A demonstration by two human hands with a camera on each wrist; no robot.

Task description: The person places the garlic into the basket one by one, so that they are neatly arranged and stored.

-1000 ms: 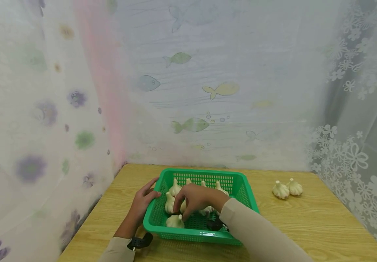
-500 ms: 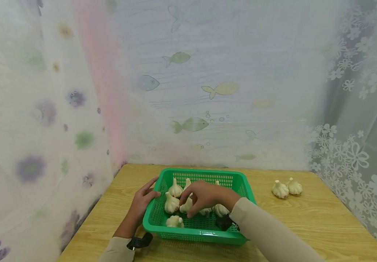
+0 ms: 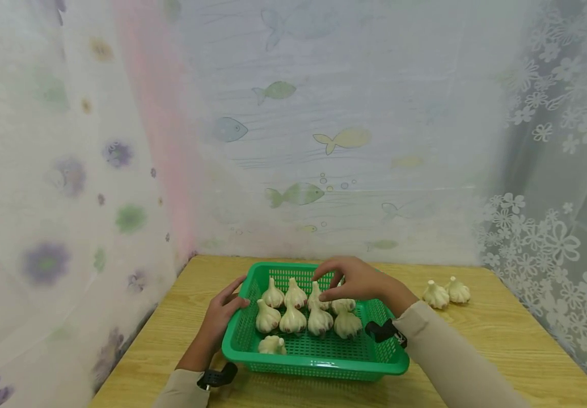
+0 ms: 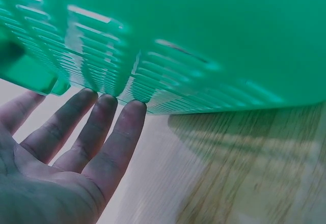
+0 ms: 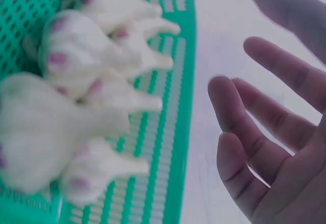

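Note:
A green plastic basket [image 3: 319, 364] stands on the table with two rows of garlic bulbs [image 3: 293, 320] in it, stems mostly up. One more garlic bulb [image 3: 272, 345] lies tipped at its front left. My left hand [image 3: 219, 317] rests on the basket's left rim; in the left wrist view its nearly straight fingers [image 4: 133, 113] touch the slotted outer wall. Above the basket's back right part is my right hand [image 3: 357, 280], holding nothing. The right wrist view shows its fingers [image 5: 229, 102] loosely bent and apart from the garlic bulbs [image 5: 76, 51].
Two more garlic bulbs [image 3: 436, 294] sit side by side on the wooden table [image 3: 477, 345], to the right of the basket. A curtain with fish [image 3: 300, 194] hangs behind the table, and a flowered curtain [image 3: 48, 260] borders it on the left.
My right hand has lifted from among the garlic bulbs and moved back and to the right, uncovering the two rows. The left hand has stayed at the rim.

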